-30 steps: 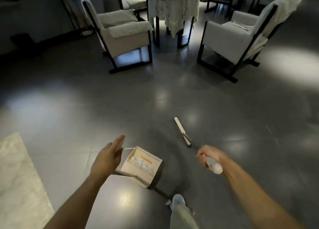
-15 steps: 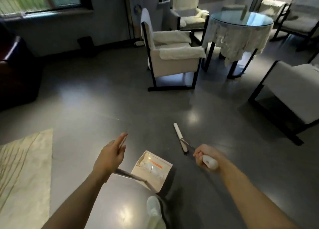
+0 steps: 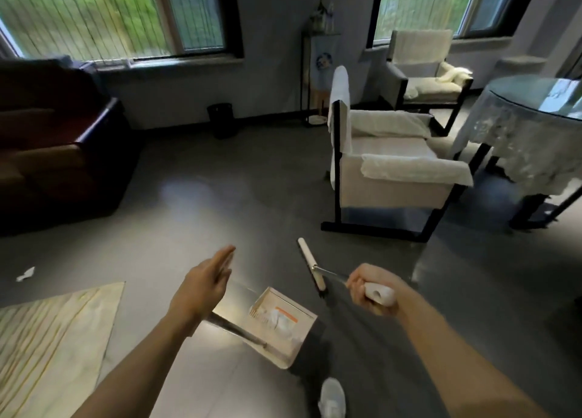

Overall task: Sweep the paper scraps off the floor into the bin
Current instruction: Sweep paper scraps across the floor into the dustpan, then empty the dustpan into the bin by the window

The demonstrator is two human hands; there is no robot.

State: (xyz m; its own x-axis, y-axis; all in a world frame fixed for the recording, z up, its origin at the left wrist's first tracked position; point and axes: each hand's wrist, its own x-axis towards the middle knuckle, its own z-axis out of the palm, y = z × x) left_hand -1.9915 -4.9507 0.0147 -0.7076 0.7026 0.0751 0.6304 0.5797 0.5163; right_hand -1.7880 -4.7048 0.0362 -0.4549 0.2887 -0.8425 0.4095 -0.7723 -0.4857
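Observation:
A cream dustpan (image 3: 302, 335) hangs tilted above the grey floor, with white paper scraps (image 3: 280, 318) inside it. Its dark metal handle (image 3: 236, 331) runs up under my left hand (image 3: 201, 287). That hand's fingers stretch forward and its thumb is hidden. My right hand (image 3: 368, 287) grips the white end of a broom. The broom's cream head (image 3: 311, 268) points away over the floor. A black bin (image 3: 222, 119) stands far off by the wall under the window. One white paper scrap (image 3: 26, 274) lies on the floor at the left.
A dark sofa (image 3: 56, 153) fills the left side. A white armchair (image 3: 387, 178) and a round table with a lace cloth (image 3: 529, 134) stand on the right. A pale rug (image 3: 53, 339) lies at lower left. My shoe (image 3: 332, 400) shows at the bottom.
The view has swung left and upward, bringing the windows, the sofa, the bin and a floor scrap into sight. Both hands still carry the dustpan and the broom in front of me.

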